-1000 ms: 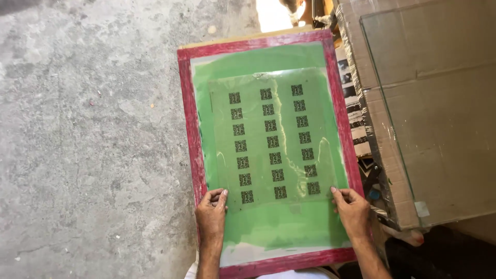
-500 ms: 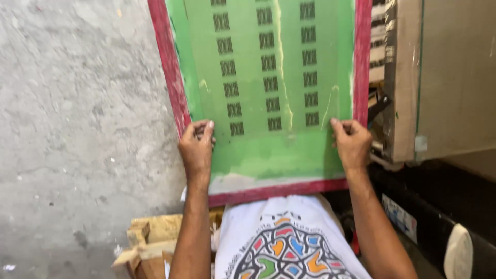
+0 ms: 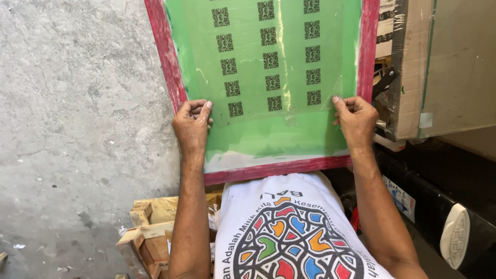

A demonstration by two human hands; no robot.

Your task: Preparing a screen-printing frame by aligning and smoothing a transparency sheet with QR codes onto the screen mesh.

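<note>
A screen-printing frame (image 3: 169, 57) with a red wooden border and green mesh leans against a rough grey wall. Rows of small dark square patterns cover the mesh (image 3: 268, 57). A clear film sheet (image 3: 281, 111) lies over the lower mesh. My left hand (image 3: 192, 124) presses its fingertips on the film's lower left corner, beside the left rail. My right hand (image 3: 355, 119) pinches the film's lower right corner, next to the right rail. Below the frame I see my white shirt with a colourful round print (image 3: 289, 243).
The grey concrete wall (image 3: 77, 113) fills the left side. Wooden blocks and scraps (image 3: 147, 232) sit at lower left. A plastic-wrapped board (image 3: 449, 67) stands at the right, with black rolls (image 3: 439, 206) below it.
The view has tilted down, so the frame sits higher in the picture and my shirt shows. Both hands stay on the film's lower corners.
</note>
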